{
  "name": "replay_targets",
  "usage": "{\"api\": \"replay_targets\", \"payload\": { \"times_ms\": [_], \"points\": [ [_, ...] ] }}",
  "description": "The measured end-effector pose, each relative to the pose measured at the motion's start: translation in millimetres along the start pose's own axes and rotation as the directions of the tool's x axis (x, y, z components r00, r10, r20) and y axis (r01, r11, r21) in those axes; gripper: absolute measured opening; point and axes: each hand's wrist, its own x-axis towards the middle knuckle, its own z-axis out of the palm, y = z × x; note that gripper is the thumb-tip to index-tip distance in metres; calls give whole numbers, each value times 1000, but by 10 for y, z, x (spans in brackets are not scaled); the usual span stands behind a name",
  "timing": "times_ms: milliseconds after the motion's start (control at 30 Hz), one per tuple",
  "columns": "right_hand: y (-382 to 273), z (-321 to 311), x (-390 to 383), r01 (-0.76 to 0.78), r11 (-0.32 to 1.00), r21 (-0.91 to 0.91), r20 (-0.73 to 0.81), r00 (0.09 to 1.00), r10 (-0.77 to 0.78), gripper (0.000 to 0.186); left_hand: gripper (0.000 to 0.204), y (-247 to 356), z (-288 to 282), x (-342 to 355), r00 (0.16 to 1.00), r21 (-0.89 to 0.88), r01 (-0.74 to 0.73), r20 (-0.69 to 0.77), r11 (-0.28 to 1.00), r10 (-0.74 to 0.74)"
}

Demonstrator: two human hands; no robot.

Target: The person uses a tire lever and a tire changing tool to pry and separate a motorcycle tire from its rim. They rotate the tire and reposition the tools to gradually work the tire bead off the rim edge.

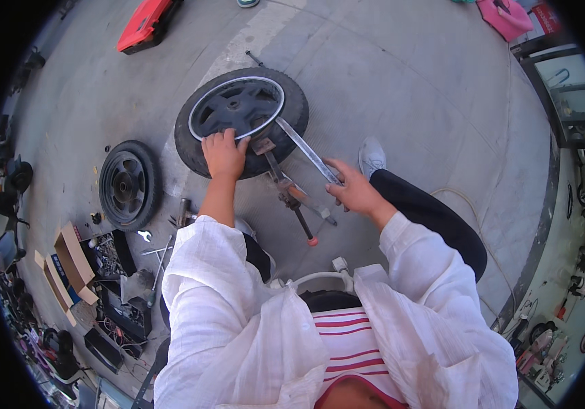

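A black scooter wheel [234,102] with a silver-edged rim and a black tyre [295,95] lies on the floor in front of me. My left hand [225,155] grips the near edge of the rim, fingers over its lip and thumb to the right. In my right hand [358,189] is the lower end of a flat silver tyre lever [309,151]. The lever's far tip meets the rim's right side. Between my hands, a metal clamp tool [280,178] with a red-ended handle reaches from the near rim toward me.
A smaller wheel [129,184] lies to the left. Nearer are a spanner [144,235], an open cardboard box [74,253] and a black toolbox [116,253] of small parts. A red case [146,24] lies at the far left; a glass display case [572,85] stands right.
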Motion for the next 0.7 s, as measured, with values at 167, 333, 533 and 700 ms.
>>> {"api": "replay_targets", "payload": {
  "times_ms": [167, 333, 533, 700],
  "points": [
    [540, 211, 53, 367, 705, -607, -287, 726, -625, 43, 33, 113, -91, 24, 998, -56, 24, -64, 998, -28],
    [486, 310, 18, 238, 717, -655, -324, 769, -551, 42, 28, 149, -154, 66, 998, -76, 5, 56, 997, 0],
    [614, 341, 81, 233, 717, -657, -346, 751, -562, 44, 23, 176, -134, 80, 998, -144, -63, -10, 988, 62],
    [421, 306, -6, 274, 665, -695, -310, 721, -620, 40, 23, 98, -156, 57, 998, -165, -56, 5, 985, 57]
  ]
}}
